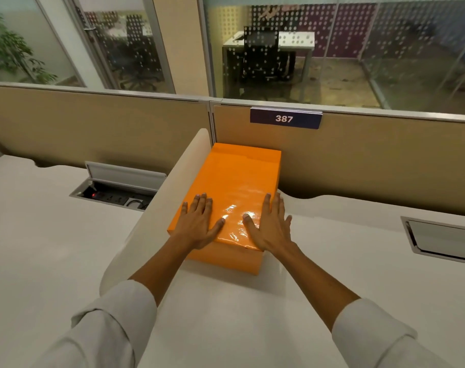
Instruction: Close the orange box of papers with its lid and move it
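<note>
One orange box (234,187) sits lidded on the tabletop (332,256), contents hidden; left hand (199,224) and right hand (271,227) press flat, fingers spread, on its lid (242,168).

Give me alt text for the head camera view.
Both hands, left hand and right hand, press flat on the lid of a closed orange box on a white desk, beside a white divider.

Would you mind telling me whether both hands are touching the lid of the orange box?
Touching. The head view shows the left hand and right hand pressed flat, palms down, on the orange lid.
</note>
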